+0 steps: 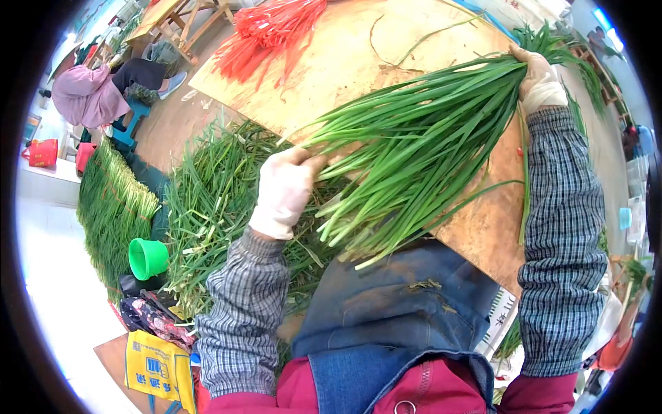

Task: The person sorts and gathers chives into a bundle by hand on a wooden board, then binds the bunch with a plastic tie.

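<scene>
Because my right fingers point(531, 69) clasp the leafy bunch point(434, 124) snugly, my curled left fingers point(295, 155), their grip unclear, should treat the stalk ends point(343, 224) gently.

A broad wooden table point(345, 48) with a stained top stretches toward the far side. At the far left, a second table point(148, 19) on wooden legs stands over a brown floor point(176, 114), a low blue stool point(140, 110) nearer. A glaring white surface point(52, 255), wall or floor unclear, fills the left; a bright light strip point(608, 29) shows far right.
</scene>
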`<state>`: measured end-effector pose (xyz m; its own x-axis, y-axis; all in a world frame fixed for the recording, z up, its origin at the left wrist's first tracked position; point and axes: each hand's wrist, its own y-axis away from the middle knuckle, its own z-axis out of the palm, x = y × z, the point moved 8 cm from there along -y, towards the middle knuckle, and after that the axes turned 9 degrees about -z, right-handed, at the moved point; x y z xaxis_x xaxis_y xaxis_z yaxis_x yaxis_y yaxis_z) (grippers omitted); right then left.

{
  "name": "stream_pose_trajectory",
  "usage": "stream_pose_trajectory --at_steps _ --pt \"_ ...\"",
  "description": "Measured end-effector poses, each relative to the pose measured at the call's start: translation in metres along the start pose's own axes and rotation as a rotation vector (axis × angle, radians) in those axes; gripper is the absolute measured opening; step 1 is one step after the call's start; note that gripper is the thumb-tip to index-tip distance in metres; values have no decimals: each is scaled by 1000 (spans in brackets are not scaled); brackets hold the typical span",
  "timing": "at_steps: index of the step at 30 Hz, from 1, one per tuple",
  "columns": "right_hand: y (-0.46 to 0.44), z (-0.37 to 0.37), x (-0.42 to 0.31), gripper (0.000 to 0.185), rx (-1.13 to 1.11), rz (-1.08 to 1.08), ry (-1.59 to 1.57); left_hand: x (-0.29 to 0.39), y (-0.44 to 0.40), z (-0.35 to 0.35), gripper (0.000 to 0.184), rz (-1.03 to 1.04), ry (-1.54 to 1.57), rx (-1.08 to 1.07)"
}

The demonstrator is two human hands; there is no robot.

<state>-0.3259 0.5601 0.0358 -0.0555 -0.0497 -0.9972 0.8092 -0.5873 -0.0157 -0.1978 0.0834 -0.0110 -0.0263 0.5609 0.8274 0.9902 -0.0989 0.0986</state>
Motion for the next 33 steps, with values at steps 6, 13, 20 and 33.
stream_pose_trajectory --at_steps 6,13,20,33 --pt "69 44 -24 17 -44 62 -171 -23 22 -7 16 -373 906 -3" --pt "69 47 -23 19 -48 96 -165 -9 47 -31 13 -271 900 168" --pt "72 43 -19 11 -20 86 -158 -120 142 -172 12 -504 457 304" --pt "81 46 -31 21 6 48 -102 52 49 -5 14 373 -638 353"
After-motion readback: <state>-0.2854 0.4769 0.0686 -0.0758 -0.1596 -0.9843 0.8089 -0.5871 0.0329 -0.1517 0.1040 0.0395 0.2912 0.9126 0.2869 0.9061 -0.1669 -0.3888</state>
